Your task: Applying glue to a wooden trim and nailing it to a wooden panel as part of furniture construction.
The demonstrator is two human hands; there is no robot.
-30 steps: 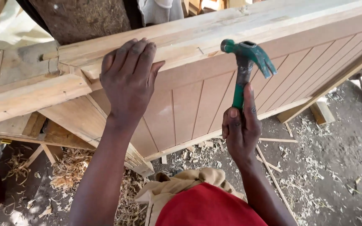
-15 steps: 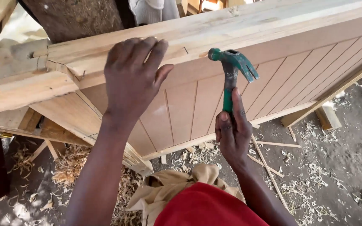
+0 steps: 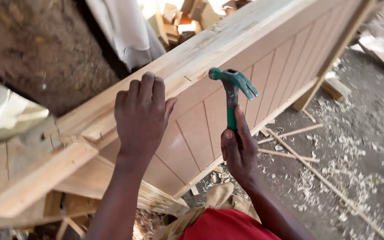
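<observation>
Sawdust floor (image 3: pixel 361 146), one door (image 3: pixel 254 84), one hammer (image 3: pixel 233 91)

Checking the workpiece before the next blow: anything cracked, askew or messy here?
Yes. The frame corner joint, left of the left hand, shows small splits in the wood. A short nick marks the top rail's edge near the green claw hammer in the right hand. Shavings and thin offcut strips litter the ground.

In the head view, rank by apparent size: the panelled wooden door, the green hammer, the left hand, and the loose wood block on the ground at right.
1. Panelled wooden door, by far largest.
2. Left hand and green hammer: similar; the hand is nearer the camera, so unranked.
3. Wood block, smallest, though farthest away.
</observation>
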